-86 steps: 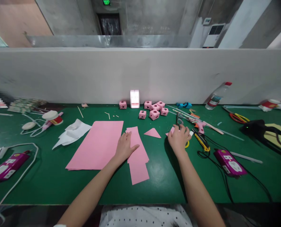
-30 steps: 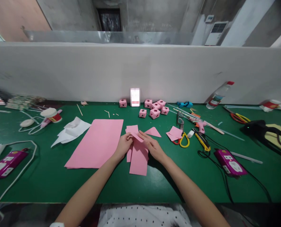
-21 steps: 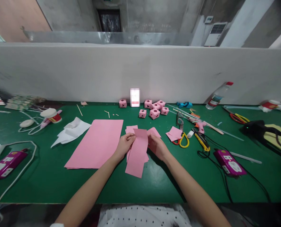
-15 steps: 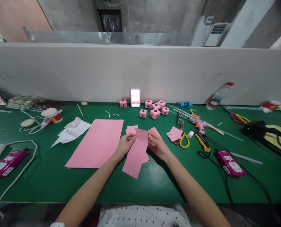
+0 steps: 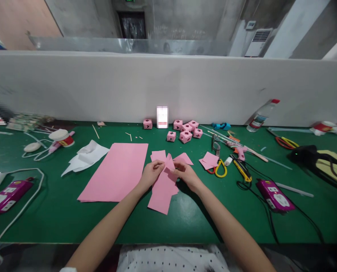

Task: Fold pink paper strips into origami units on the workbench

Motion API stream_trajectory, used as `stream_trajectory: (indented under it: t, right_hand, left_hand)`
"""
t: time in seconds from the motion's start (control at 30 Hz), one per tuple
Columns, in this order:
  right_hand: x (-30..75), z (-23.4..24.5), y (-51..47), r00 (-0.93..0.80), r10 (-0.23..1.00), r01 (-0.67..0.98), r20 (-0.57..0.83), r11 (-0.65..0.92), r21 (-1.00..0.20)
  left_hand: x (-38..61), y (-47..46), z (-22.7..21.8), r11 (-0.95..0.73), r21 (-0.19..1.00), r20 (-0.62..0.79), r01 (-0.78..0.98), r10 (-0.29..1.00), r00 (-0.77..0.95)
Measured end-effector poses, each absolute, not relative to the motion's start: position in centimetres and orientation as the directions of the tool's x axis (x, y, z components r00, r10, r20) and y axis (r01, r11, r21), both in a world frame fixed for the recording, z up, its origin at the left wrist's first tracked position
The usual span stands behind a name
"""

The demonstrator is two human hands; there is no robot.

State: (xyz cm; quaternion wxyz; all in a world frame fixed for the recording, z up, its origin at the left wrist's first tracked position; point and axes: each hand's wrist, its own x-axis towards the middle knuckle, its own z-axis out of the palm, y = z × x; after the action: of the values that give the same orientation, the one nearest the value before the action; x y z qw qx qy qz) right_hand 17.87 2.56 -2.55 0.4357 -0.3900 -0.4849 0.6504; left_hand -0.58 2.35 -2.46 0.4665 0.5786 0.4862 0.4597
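Note:
Between my two hands is a pink paper strip (image 5: 163,192), its far end bent up and over. My left hand (image 5: 152,173) pinches that strip near the far end on its left edge. On the opposite edge, my right hand (image 5: 186,174) has its thumb and fingers closed on the bent part. More small pink paper pieces (image 5: 158,155) lie under and behind the strip, partly hidden by it. To the left of my left hand rests a stack of large pink paper sheets (image 5: 117,170). Small pink squares (image 5: 209,160) lie to the right of my right hand.
Several pink paper cubes (image 5: 186,136) stand at the back near a lit phone (image 5: 162,117). Yellow-handled scissors (image 5: 221,169), a utility knife (image 5: 242,169) and a pink glue gun (image 5: 239,150) lie right. A crumpled white sheet (image 5: 86,155) and a paper cup (image 5: 62,137) are left.
The strip's far end, flat and upright before, is now bent over toward me. My right hand has shifted slightly left and turned inward over the paper; my left hand has barely moved.

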Motion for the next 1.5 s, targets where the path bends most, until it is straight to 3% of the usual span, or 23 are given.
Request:
stream_trajectory:
  t: [0.13, 0.47, 0.73, 0.97, 1.5]
  right_hand:
    - [17.7, -2.4, 2.4, -0.317, 0.942, -0.101, -0.111, -0.150, -0.983]
    - [17.5, -2.7, 2.4, -0.324, 0.940, -0.077, -0.109, -0.141, -0.987]
    - [18.2, -2.5, 3.2, -0.248, 0.965, -0.036, 0.083, 0.076, -0.996]
    - [17.0, -2.5, 1.9, -0.126, 0.958, 0.236, 0.258, 0.282, -0.930]
    - [16.1, -2.9, 1.5, 0.028, 0.975, 0.033, 0.221, 0.220, -0.975]
  left_hand:
    - [-0.4, 2.2, -2.0, -0.187, 0.963, 0.163, 0.194, 0.978, 0.131]
    - [0.2, 0.9, -1.6, -0.185, 0.967, 0.176, 0.175, 0.982, 0.065]
    - [0.6, 0.2, -0.8, -0.197, 0.961, 0.172, 0.195, 0.975, 0.138]
    - [1.1, -0.6, -0.6, -0.253, 0.932, 0.209, 0.260, 0.960, 0.186]
    - [1.5, -0.9, -0.5, -0.239, 0.946, 0.194, 0.218, 0.959, 0.208]
